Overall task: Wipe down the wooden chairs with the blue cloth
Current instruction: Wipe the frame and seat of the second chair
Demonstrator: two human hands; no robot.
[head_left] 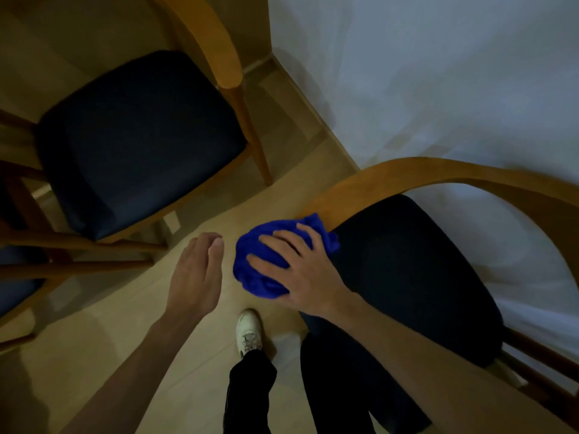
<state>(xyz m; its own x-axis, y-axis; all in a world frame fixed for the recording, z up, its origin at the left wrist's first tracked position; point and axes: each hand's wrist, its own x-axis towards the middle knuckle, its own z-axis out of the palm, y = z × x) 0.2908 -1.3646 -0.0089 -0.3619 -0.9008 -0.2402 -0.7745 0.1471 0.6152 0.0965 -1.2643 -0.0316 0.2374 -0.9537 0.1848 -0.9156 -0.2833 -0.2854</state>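
Observation:
A bunched blue cloth [250,264] lies on the left end of the curved wooden armrest [423,173] of the near chair, whose dark seat [407,277] is at the right. My right hand [297,270] lies on top of the cloth, fingers spread and curled over it. Left of the cloth my left hand [197,274] hovers over the floor with straight fingers, holding nothing. A second wooden chair with a dark seat [138,142] stands at the upper left.
A white curtain [438,73] hangs behind the near chair at the right. Pale floor [109,339] runs between the chairs. My white shoe [249,332] and dark trouser legs are at the bottom centre. Part of another chair [18,289] shows at the left edge.

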